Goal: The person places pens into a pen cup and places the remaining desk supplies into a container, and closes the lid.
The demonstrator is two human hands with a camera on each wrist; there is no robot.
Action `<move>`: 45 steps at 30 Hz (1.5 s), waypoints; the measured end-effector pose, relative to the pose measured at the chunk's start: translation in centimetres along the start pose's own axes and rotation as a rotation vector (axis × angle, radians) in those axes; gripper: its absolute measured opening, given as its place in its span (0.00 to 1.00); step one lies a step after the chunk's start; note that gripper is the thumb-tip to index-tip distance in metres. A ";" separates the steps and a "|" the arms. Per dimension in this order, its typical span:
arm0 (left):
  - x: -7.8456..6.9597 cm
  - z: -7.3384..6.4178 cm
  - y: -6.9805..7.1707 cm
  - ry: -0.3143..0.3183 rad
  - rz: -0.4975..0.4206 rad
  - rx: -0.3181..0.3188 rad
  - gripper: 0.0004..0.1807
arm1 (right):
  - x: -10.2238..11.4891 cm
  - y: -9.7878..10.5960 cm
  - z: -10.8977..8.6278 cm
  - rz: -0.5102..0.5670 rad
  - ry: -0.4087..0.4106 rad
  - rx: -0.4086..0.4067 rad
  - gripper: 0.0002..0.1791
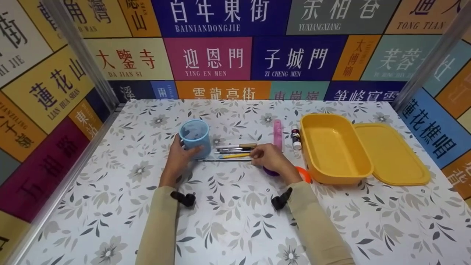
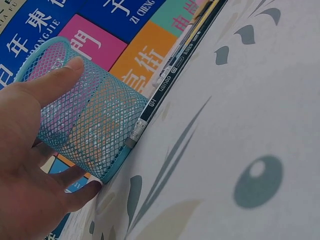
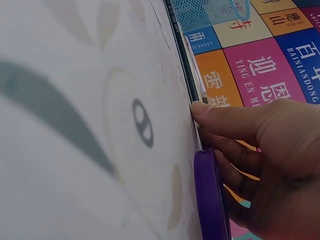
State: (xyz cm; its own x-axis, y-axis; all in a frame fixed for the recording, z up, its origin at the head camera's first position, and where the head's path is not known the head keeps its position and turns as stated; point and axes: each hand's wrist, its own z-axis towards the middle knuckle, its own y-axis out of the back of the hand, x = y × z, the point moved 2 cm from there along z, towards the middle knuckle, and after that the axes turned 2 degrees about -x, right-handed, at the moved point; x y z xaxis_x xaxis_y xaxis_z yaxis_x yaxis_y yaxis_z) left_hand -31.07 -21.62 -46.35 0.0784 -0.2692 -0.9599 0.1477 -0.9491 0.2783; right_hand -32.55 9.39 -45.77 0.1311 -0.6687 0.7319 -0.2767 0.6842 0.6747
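Note:
A light blue mesh pen cup (image 1: pixel 200 141) stands upright on the patterned tabletop. My left hand (image 1: pixel 179 156) grips it from the left, the thumb (image 2: pixel 60 80) lying across the mesh and the other fingers round the far side. Just right of the cup lies a dark pencil (image 1: pixel 224 160) marked HB, its metal-banded end at the cup's base. At the pencil's other end my right hand (image 1: pixel 270 158) pinches it with thumb and fingertips, close to the table. Behind it lie a yellow pencil (image 1: pixel 235 156), a brown-and-white pen (image 1: pixel 246 145) and other dark pens.
Under the right hand sits a purple round thing (image 3: pixel 206 195), with an orange ring (image 1: pixel 303 174) beside the wrist. Farther back are a pink strip (image 1: pixel 277 129) and a glue stick (image 1: pixel 295 137). A yellow box (image 1: pixel 335 147) and its lid (image 1: pixel 395 154) lie to the right.

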 end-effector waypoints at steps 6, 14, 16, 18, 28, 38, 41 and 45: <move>-0.1 0.0 -0.2 0.014 0.007 0.003 0.53 | -0.2 0.0 -0.1 -0.033 -0.037 0.016 0.07; 0.0 0.0 -0.1 0.010 0.008 -0.003 0.53 | -0.2 0.1 -0.1 -0.073 0.037 0.036 0.03; 0.0 0.0 -0.1 -0.003 0.005 -0.002 0.53 | -0.1 0.3 -0.2 -0.074 0.079 0.038 0.04; 0.1 0.0 -0.1 -0.021 0.003 -0.005 0.52 | 0.0 0.6 -0.3 -0.056 0.104 0.040 0.04; 0.2 -0.1 -0.1 -0.051 -0.007 0.013 0.52 | -0.4 2.1 -0.5 0.135 0.047 0.022 0.11; 0.1 0.0 0.0 -0.050 0.008 0.013 0.53 | -0.1 3.2 0.1 0.585 -0.112 -0.224 0.13; 0.2 0.0 0.0 -0.023 0.020 0.014 0.54 | 0.2 3.4 0.0 0.776 -0.083 -0.297 0.14; 0.3 0.1 0.0 -0.010 0.023 0.015 0.56 | 0.3 3.8 -0.2 0.890 -0.125 -0.368 0.16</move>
State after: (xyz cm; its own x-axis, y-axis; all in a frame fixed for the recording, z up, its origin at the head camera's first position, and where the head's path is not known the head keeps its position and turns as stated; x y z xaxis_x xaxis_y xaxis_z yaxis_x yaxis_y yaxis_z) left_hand -31.16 -21.73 -46.63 0.0716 -0.2925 -0.9536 0.1315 -0.9449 0.2997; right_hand -33.39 11.89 -42.96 -0.0904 0.1263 0.9879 0.0923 0.9887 -0.1180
